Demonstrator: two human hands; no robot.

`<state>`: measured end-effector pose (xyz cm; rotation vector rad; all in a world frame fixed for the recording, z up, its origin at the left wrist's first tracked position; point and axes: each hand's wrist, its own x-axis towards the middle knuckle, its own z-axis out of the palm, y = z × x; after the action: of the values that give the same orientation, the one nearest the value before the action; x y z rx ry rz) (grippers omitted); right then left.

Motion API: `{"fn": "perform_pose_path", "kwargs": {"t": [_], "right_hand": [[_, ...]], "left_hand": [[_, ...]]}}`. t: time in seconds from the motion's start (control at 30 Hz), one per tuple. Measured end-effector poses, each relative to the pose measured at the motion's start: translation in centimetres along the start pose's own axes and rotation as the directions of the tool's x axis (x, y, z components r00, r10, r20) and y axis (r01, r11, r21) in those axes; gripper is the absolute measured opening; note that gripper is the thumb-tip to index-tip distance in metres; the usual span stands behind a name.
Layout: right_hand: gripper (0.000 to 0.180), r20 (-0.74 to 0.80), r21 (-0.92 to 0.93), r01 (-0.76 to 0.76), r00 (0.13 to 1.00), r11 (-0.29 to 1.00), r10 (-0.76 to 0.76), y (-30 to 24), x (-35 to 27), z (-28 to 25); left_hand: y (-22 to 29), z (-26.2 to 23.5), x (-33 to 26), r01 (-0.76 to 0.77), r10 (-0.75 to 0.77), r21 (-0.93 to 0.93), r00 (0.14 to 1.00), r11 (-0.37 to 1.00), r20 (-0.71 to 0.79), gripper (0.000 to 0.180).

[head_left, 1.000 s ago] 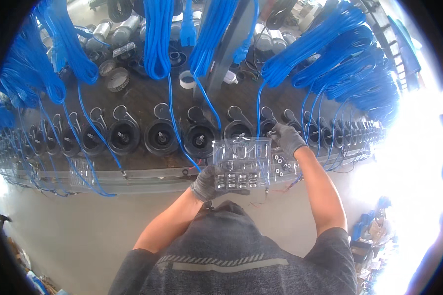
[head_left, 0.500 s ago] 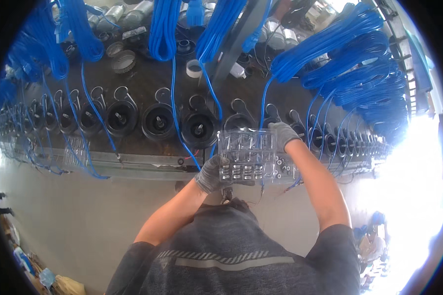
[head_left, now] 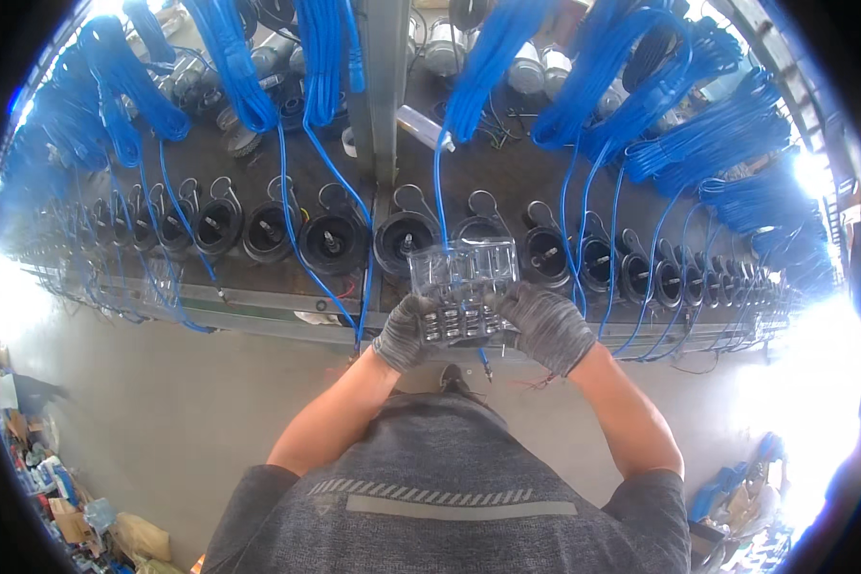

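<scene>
**Dark counter (head_left: 488, 172) is stretching across the room behind a clear tray (head_left: 489, 260) in two gloved hands**

The long counter is running from left to right, curving in the wide view. The clear tray is sitting between the two hands at its near edge, tilting so that its rows of cells are facing the person. Coiled metal springs (head_left: 452, 321) are lying in the near cells; the far cells are showing clear plastic. The left hand (head_left: 404, 333) is clamping the near left corner. The right hand (head_left: 550, 325) is bending its fingers over the near right cells; whether they are closing on a spring, I cannot tell.

Just beyond the tray, round black housings (head_left: 335, 241) are standing in a row along the counter, several showing a metal shaft in the middle. Blue cords are dropping among them from coiled bundles (head_left: 493, 81) hanging above. Farther back, a metal post (head_left: 383, 96) is rising, with a pale bottle (head_left: 424, 127) lying just to its right and silver cylinders (head_left: 526, 72) resting beyond. On the near side, the pale floor (head_left: 210, 402) is showing, with bags and boxes (head_left: 139, 536) cluttering the far left.
</scene>
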<state>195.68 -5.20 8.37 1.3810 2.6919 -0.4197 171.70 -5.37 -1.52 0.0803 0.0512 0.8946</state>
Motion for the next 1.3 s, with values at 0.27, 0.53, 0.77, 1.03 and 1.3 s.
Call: {"fn": "perform_pose_path", "kwargs": {"t": [0.27,0.53,0.77,1.03,1.3], "right_hand": [[0.05,-0.044,0.65,-0.009,0.998,0.76,0.05,4.1,-1.9,3.1],[0.041,-0.144,0.856,-0.047,0.935,0.515,0.325,3.9,-3.4,0.6],[0.034,-0.107,0.994,0.11,0.956,0.004,0.272,5.4,-2.8,1.7],[0.027,-0.196,0.864,0.328,0.918,-0.381,0.346,4.3,-2.2,3.6],[0.023,-0.09,0.874,0.284,0.892,-0.394,0.443,4.9,-2.2,3.6]], "left_hand": [[-2.7,1.6,0.9,-0.003,0.004,0.139,1.0,0.99,-0.011,0.1],[-2.0,0.1,-0.4,0.008,-0.008,-0.003,0.991,1.0,-0.136,0.08],[-1.9,-1.8,-0.3,0.055,-0.057,-0.023,0.994,0.998,-0.095,0.077],[-1.8,-0.4,-0.5,0.073,-0.078,-0.04,0.988,0.997,-0.133,0.069],[-1.7,1.2,-0.5,0.086,-0.067,0.121,0.986,0.989,-0.154,0.086]]}}
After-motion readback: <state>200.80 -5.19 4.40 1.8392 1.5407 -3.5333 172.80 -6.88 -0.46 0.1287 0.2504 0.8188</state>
